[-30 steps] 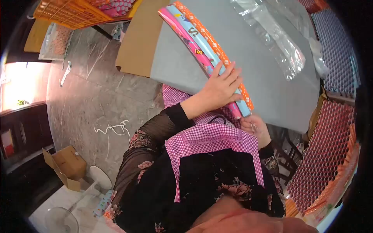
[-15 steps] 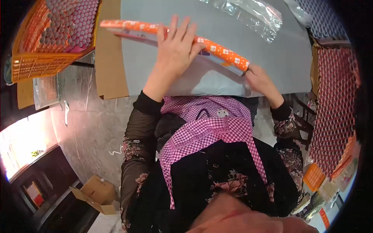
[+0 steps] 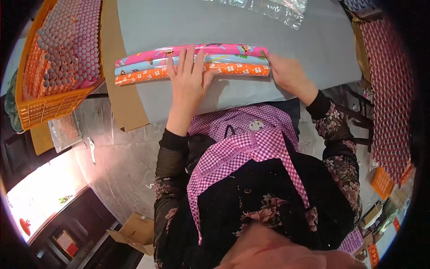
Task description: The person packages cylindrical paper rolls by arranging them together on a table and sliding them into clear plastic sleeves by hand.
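Three patterned rolls lie side by side across the grey table: a pink roll at the back, a light blue roll in the middle and an orange roll in front. Clear film shines over them. My left hand rests on the rolls left of their middle, its fingers spread flat. At their right end is my right hand, with its fingertips against the pink and blue ends; its fingers are partly hidden.
Clear plastic bags lie on the grey table at the back. An orange crate full of rolls stands left, beside a cardboard sheet. Stacked rolls stand at the right. An open cardboard box sits on the floor.
The rolls have turned from a steep slant to lying level across the table, pink now at the back and orange in front. Both my hands moved with them, and the view shifted.
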`<state>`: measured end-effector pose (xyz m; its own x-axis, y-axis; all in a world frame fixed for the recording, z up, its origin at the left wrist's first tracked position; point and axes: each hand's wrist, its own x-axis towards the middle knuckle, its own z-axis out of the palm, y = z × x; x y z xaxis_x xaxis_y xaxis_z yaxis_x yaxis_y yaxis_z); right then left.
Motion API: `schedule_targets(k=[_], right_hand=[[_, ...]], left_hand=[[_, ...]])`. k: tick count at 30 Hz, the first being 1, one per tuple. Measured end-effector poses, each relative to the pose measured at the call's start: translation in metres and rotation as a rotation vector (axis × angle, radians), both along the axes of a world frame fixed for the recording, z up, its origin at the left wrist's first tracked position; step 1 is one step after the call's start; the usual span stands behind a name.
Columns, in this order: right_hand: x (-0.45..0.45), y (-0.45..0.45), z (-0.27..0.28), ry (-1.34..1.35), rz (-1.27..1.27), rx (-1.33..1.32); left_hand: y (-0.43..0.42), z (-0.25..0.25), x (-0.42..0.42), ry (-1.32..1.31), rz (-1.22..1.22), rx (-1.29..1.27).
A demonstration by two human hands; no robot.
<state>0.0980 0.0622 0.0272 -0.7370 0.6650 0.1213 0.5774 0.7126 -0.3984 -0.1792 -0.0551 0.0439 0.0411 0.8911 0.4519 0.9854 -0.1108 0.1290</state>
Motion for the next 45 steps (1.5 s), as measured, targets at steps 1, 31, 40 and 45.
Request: schedule_targets(k=[1, 31, 40, 45], right_hand=[[0.0, 0.0, -0.004, 0.002, -0.003, 0.0], [0.071, -0.024, 0.01, 0.761, -0.704, -0.452], [0.062, -0.019, 0.013, 0.324, -0.568, -0.474], [0.055, -0.024, 0.017, 0.483, -0.49, -0.385]], left_hand=[[0.006, 0.003, -0.001, 0.005, -0.01, 0.008], [0.04, -0.019, 0.004, 0.12, -0.058, -0.223], [0.04, -0.017, 0.005, 0.134, -0.053, -0.237], [0.04, -0.022, 0.005, 0.149, 0.029, -0.236]])
